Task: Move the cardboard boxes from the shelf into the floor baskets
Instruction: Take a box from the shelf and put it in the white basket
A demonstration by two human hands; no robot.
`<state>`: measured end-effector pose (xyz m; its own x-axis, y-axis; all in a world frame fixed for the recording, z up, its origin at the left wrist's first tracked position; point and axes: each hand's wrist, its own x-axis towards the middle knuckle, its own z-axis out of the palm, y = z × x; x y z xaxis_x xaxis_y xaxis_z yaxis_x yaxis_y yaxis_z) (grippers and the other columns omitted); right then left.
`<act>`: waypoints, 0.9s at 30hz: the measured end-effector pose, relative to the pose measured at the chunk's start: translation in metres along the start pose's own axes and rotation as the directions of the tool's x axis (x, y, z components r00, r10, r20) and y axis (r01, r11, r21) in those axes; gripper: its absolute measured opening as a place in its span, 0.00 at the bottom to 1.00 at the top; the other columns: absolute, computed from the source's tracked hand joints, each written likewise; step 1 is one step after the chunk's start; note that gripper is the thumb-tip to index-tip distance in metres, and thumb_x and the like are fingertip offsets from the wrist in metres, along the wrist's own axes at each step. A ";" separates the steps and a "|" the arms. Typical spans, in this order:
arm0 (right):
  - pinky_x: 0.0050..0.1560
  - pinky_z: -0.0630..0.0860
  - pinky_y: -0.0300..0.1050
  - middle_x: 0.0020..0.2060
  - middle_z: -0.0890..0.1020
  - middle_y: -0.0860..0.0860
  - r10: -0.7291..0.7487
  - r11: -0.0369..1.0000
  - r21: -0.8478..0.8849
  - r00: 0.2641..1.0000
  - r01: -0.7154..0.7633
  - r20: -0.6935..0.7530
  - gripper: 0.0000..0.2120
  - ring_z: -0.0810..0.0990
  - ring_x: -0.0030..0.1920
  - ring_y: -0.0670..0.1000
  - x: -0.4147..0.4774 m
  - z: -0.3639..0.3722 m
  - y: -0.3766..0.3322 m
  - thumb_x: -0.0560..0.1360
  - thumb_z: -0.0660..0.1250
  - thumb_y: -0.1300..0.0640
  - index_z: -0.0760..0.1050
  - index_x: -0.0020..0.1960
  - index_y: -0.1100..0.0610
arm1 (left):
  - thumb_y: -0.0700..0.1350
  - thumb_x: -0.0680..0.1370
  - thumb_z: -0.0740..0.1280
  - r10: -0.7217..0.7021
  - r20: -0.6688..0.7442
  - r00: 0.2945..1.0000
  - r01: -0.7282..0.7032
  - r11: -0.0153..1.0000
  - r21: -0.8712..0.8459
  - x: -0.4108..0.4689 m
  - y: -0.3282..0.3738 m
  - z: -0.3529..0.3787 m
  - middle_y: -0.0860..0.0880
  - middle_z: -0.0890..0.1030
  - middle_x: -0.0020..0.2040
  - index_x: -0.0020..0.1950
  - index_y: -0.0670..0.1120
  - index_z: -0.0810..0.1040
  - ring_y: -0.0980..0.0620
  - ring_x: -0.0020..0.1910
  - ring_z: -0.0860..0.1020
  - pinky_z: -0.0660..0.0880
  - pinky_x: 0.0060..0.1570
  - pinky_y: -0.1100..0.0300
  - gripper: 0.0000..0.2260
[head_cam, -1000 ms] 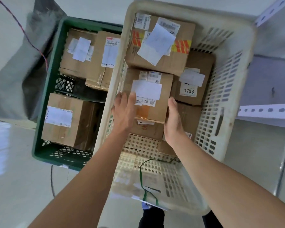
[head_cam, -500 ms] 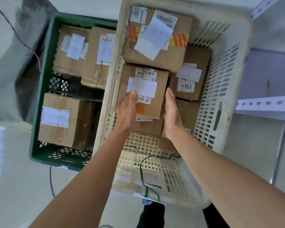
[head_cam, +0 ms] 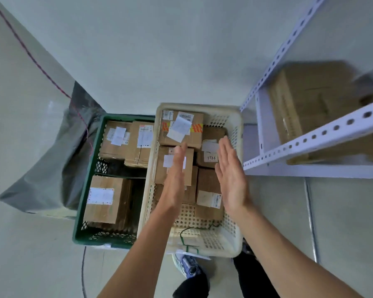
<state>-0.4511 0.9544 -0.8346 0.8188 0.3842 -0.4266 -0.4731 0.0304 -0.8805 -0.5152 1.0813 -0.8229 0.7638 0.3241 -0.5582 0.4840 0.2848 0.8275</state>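
**Roughly midway: both baskets part-filled, boxes left on the shelf**

At the far left of the frame a grey bag (head_cam: 47, 168) slumps against the green basket (head_cam: 87, 179), so there is no room to step on that side. The green basket holds three cardboard boxes: two side by side at its upper end (head_cam: 127, 140) and one larger box (head_cam: 105, 198) at its lower end. A dark gap between them and a strip along the right wall look able to take at least one more.

Just beside it, touching or nearly so, the white basket (head_cam: 233, 239) holds several boxes, with a taped box (head_cam: 181, 127) at the upper end. Only its lower end shows bare perforated floor.

The left hand (head_cam: 177, 168) and the right hand (head_cam: 230, 175) hover over the white basket. Both are flat with fingers straight, palms facing each other, and they hold nothing.

On the right, the shelf (head_cam: 310, 139) carries more cardboard boxes (head_cam: 306, 108), blurred, so I cannot count them. By my judgement the job is well under way but not finished.

The shelf's upright stands close against the white basket's right wall, and its perforated beam juts across the right of the frame. A box coming off has to clear that edge. The open floor lies at the lower right.
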 end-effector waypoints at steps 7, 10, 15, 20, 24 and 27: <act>0.84 0.53 0.50 0.81 0.64 0.33 -0.128 0.992 0.012 0.992 0.127 0.015 0.37 0.60 0.80 0.35 -0.102 -0.030 -0.105 0.78 0.55 0.29 0.59 0.84 0.40 | 0.73 0.81 0.45 0.147 0.064 0.987 -0.147 0.989 0.004 -0.105 0.082 0.060 0.69 0.64 0.83 0.86 0.63 0.62 0.77 0.75 0.62 0.59 0.80 0.55 0.35; 0.83 0.55 0.46 0.81 0.64 0.33 -0.156 0.988 0.012 0.988 0.156 0.009 0.37 0.61 0.80 0.34 -0.144 -0.058 -0.143 0.77 0.55 0.28 0.59 0.83 0.39 | 0.73 0.84 0.45 0.171 0.055 0.984 -0.171 0.985 0.002 -0.145 0.102 0.096 0.66 0.64 0.84 0.86 0.61 0.63 0.67 0.82 0.62 0.60 0.81 0.52 0.34; 0.83 0.54 0.45 0.81 0.63 0.32 -0.194 0.981 -0.007 0.981 0.194 0.015 0.39 0.60 0.80 0.33 -0.213 -0.129 -0.188 0.77 0.55 0.25 0.57 0.84 0.39 | 0.73 0.82 0.46 0.229 0.085 0.970 -0.231 0.973 0.015 -0.208 0.117 0.171 0.68 0.68 0.80 0.85 0.61 0.64 0.69 0.79 0.65 0.62 0.80 0.51 0.34; 0.85 0.53 0.52 0.80 0.64 0.34 -0.255 0.967 -0.021 0.966 0.255 -0.047 0.37 0.61 0.80 0.36 -0.283 -0.221 -0.218 0.74 0.61 0.22 0.62 0.79 0.35 | 0.76 0.78 0.47 0.244 0.130 0.961 -0.246 0.969 0.006 -0.266 0.114 0.265 0.64 0.68 0.82 0.85 0.59 0.66 0.64 0.81 0.65 0.64 0.76 0.50 0.39; 0.85 0.54 0.50 0.82 0.62 0.36 -0.259 0.964 0.035 0.960 0.264 -0.108 0.41 0.61 0.80 0.36 -0.325 -0.291 -0.236 0.76 0.56 0.26 0.56 0.84 0.41 | 0.75 0.83 0.47 0.235 0.143 0.961 -0.238 0.971 0.002 -0.299 0.107 0.341 0.65 0.70 0.78 0.85 0.57 0.67 0.64 0.78 0.68 0.63 0.81 0.43 0.36; 0.83 0.56 0.45 0.82 0.62 0.36 -0.303 0.951 0.017 0.942 0.308 -0.145 0.40 0.60 0.81 0.38 -0.349 -0.334 -0.249 0.77 0.54 0.25 0.56 0.84 0.41 | 0.74 0.83 0.48 0.223 0.199 0.954 -0.227 0.974 -0.003 -0.322 0.110 0.393 0.62 0.70 0.78 0.80 0.60 0.70 0.59 0.80 0.67 0.63 0.81 0.43 0.32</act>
<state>-0.5103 0.5046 -0.5353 0.9616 0.2190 -0.1651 -0.2029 0.1630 -0.9655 -0.5398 0.6534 -0.5289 0.9218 0.1937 -0.3358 0.2964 0.2062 0.9325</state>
